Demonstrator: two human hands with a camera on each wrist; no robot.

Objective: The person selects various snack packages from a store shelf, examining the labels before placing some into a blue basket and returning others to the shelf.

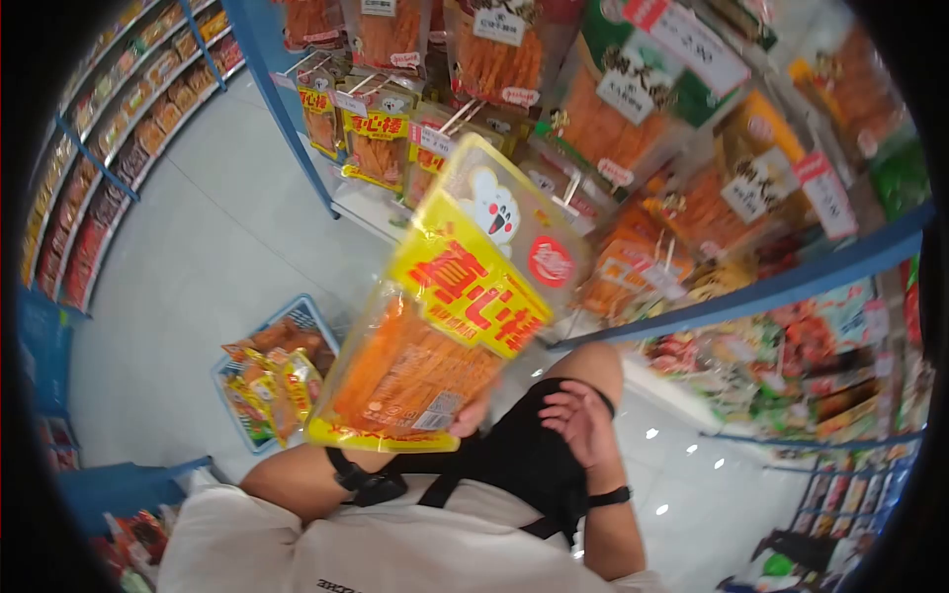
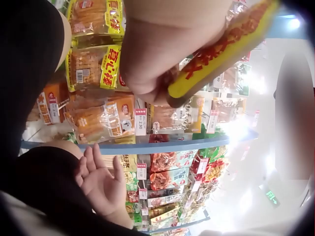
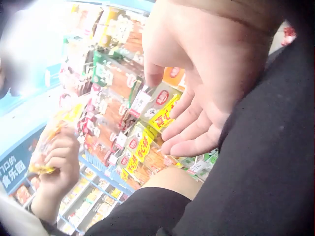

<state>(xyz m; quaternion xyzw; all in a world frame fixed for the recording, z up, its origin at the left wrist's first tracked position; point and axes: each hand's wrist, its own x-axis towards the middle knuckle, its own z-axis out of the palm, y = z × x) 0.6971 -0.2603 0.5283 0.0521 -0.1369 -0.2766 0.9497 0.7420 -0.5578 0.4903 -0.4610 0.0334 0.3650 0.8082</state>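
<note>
A large flat snack packet (image 1: 425, 346), yellow with red lettering and orange strips behind a clear window, is held up tilted before the hanging racks. My left hand (image 3: 63, 157) grips it from behind near its lower end; in the head view the packet covers most of that hand, leaving only fingertips at its edge. Seen edge-on in the left wrist view, the packet (image 2: 221, 56) sits against the left hand (image 2: 152, 54). Over my thigh lies the right hand (image 1: 581, 423), fingers extended and holding nothing. It shows palm-side in the left wrist view.
A blue basket (image 1: 259, 326) with several packets stands on the floor at left. Ahead, blue-framed racks hold hanging packets (image 1: 376, 148) like the one in my hand, with price tags on hooks. Curved shelves (image 1: 138, 148) of goods run along the far left. A blue rail (image 1: 751, 292) crosses at right.
</note>
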